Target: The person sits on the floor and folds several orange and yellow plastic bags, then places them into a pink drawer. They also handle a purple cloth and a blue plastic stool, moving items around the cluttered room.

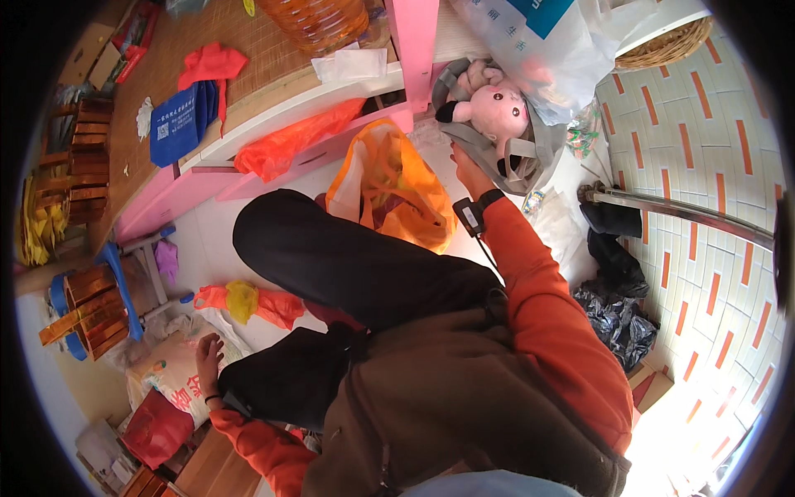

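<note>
My right hand [469, 169] is at the side of a grey fabric bag [463, 135]. Whether its fingers grip the bag is unclear, as they are partly turned from view. A pink plush toy [497, 112] with black-tipped ears pokes out of that bag. Beside the hand stands an orange tote bag [422, 211], its mouth wide and crumpled plastic inside. My left hand [210, 360] hangs past my knee with loosely bent fingers and nothing in it. It is nearest to a white plastic sack [177, 366] with red writing.
A wooden-topped table [267, 68] with pink drawers bears a blue bag [180, 124] and a large bottle of orange liquid [317, 22]. A metal bar [689, 217] juts from the right. Red plastic bags [273, 304] lie on the floor. Black plastic bags [621, 323] lie along the wall.
</note>
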Tool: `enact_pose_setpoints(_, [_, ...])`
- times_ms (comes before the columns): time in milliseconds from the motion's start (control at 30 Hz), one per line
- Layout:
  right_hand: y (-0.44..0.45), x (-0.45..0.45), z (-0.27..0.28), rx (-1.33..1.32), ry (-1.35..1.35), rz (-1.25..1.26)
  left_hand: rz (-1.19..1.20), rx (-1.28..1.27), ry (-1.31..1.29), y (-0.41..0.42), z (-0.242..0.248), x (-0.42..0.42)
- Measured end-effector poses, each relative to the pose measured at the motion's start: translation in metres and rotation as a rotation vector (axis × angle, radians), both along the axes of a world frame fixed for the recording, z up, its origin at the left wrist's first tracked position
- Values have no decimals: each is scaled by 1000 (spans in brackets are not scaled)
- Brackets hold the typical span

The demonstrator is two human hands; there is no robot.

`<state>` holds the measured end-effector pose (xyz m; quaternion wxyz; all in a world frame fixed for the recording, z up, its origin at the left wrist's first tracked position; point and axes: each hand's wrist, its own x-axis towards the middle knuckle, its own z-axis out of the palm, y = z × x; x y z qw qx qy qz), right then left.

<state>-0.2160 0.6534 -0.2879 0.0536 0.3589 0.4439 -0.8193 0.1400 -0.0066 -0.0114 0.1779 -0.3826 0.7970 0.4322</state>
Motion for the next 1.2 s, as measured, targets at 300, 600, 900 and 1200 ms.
enact_pose_setpoints(300, [-2, 17, -52, 91, 60, 252, 38, -41, -25, 11, 6, 0])
enact_pose_setpoints(600, [-1, 57, -4, 485, -15, 555, 4, -42, 31, -1, -3, 8])
enact_pose_setpoints(900, [8, 106, 91, 499, -114, 901, 2, -123, 222, 31, 39, -41])
enact_pose_setpoints(1200, [-56, 107, 234, 1806, 869, 1090, -483, -34, 616, 118, 98, -183])
